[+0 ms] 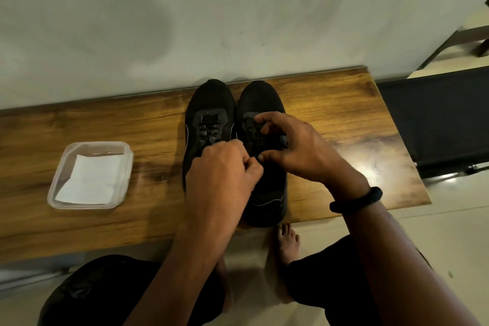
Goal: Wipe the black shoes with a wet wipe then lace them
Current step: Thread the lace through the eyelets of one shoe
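- Two black shoes, left shoe (209, 103) and right shoe (260, 98), sit side by side on the wooden bench (79, 124), touching, toes to the wall, heels to the person.
- Left shoe looks laced; right shoe is being worked on.
- Left hand (222, 169): fingers curled tight, pinching at right shoe's inner edge. Probably a lace end, but black on black.
- Right hand (299, 145): over right shoe's tongue, index and thumb hooked round the lace (250, 127).
- Eyelet row runs straight away from the body, under the right hand; left hand reaches in across the left shoe.
- Tub (127, 151) with white wipe (90, 177) well apart, left; wiping likely finished.
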